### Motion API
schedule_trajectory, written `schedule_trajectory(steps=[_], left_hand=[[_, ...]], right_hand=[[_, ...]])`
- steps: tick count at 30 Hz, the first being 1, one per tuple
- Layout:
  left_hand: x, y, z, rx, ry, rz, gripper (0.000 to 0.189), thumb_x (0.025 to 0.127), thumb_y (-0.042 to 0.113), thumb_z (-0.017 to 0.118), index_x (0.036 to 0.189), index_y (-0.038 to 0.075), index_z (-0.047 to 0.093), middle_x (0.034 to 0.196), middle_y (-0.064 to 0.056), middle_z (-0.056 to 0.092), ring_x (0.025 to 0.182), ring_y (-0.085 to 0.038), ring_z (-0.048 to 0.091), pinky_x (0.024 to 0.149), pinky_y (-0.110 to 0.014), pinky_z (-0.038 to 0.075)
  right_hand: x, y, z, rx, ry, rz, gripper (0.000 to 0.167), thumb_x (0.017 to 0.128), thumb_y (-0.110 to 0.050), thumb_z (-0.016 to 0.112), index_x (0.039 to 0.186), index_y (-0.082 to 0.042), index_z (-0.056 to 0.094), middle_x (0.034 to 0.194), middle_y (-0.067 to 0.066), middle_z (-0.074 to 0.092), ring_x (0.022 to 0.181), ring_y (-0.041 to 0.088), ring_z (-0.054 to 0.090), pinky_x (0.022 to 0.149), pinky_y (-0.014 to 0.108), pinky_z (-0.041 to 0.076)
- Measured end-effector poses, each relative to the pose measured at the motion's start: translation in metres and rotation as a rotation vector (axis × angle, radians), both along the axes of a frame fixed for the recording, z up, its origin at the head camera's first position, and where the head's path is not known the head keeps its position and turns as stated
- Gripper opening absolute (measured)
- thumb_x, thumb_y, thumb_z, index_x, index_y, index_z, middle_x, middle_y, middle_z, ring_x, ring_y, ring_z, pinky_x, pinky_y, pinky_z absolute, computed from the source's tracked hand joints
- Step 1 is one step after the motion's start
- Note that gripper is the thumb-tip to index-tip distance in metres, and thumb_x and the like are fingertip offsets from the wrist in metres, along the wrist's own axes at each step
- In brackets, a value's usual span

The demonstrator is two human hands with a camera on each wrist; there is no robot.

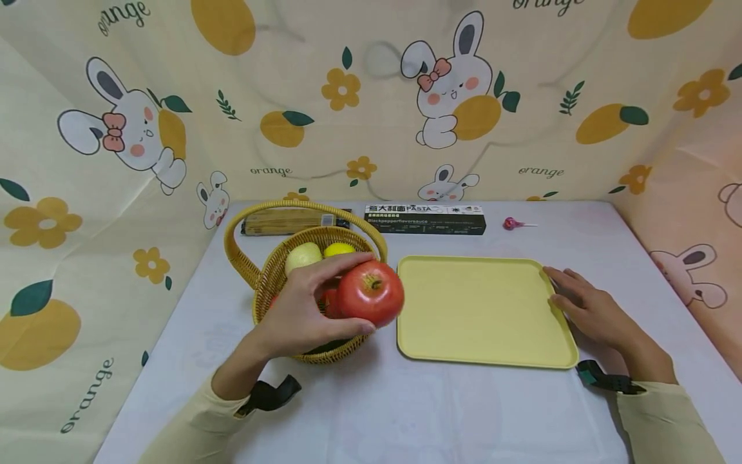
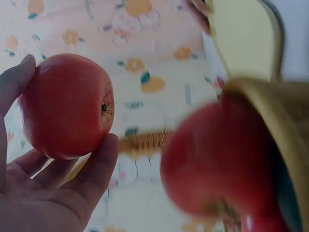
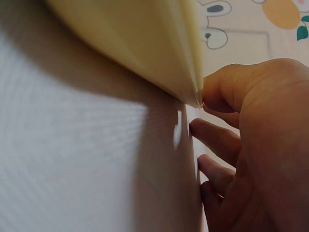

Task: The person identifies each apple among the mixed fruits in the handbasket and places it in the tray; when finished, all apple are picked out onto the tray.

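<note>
My left hand (image 1: 301, 316) grips a red apple (image 1: 378, 298) between thumb and fingers, raised over the right side of a wicker basket (image 1: 353, 348). Its stem end faces up in the head view. Another red apple (image 2: 212, 164) shows in the left wrist view, blurred, by the basket's rim (image 2: 270, 106). The yellow tray (image 1: 475, 309) lies flat to the right of the basket. At the tray's right edge rests my right hand (image 1: 597, 312), fingers extended, thumb at the rim; the right wrist view shows its fingertips (image 3: 205, 129) low beside the tray wall (image 3: 140, 43).
Inside the basket are a pale green round fruit (image 1: 302, 257) and a yellow fruit (image 1: 339, 249); its tall handle (image 1: 292, 204) arches above. Behind stand a pack of spaghetti (image 1: 275, 223), a black pasta box (image 1: 426, 221) and a lollipop (image 1: 510, 223).
</note>
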State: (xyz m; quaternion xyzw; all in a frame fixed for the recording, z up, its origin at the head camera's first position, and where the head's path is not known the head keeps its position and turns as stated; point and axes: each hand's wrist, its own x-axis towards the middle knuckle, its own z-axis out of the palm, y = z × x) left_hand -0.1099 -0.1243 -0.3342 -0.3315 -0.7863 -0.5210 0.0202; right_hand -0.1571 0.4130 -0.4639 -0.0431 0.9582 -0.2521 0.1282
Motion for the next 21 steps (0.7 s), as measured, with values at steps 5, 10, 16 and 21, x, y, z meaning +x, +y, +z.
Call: schedule_trajectory(steps=[5,10,16,21], left_hand=[[-0.004,0.037,0.002,0.027,0.003,-0.119,0.085,0.08,0.019,0.101,0.155,0.016,0.061,0.145,0.0,0.07,0.127,-0.015,0.069,0.103,-0.036,0.063],[-0.012,0.072,0.001,0.044,0.015,-0.191,0.083,0.081,0.02,0.099,0.155,0.014,0.061,0.145,0.0,0.071,0.127,-0.011,0.068,0.102,-0.031,0.063],[-0.021,0.11,-0.004,0.064,-0.006,-0.228,0.083,0.084,0.021,0.097,0.157,0.011,0.058,0.148,-0.003,0.07,0.13,-0.007,0.065,0.102,-0.027,0.062],[-0.029,0.137,-0.009,0.031,-0.031,-0.218,0.083,0.086,0.021,0.096,0.158,0.01,0.056,0.15,-0.005,0.067,0.13,-0.006,0.064,0.101,-0.021,0.06]], right_hand=[[0.0,-0.001,0.001,-0.001,-0.014,-0.01,0.074,0.116,-0.044,0.05,0.177,-0.019,0.016,0.175,0.04,0.011,0.156,0.071,0.015,0.109,0.094,0.024],[0.0,-0.002,0.001,-0.002,-0.005,-0.006,0.073,0.116,-0.043,0.05,0.177,-0.018,0.018,0.174,0.041,0.013,0.155,0.071,0.016,0.11,0.093,0.025],[0.0,-0.001,0.001,0.0,-0.011,-0.006,0.074,0.116,-0.044,0.05,0.177,-0.019,0.016,0.174,0.041,0.013,0.157,0.07,0.014,0.109,0.093,0.026],[-0.001,0.0,0.001,-0.002,-0.022,-0.007,0.076,0.115,-0.045,0.052,0.177,-0.019,0.015,0.174,0.041,0.013,0.157,0.069,0.012,0.107,0.094,0.027]])
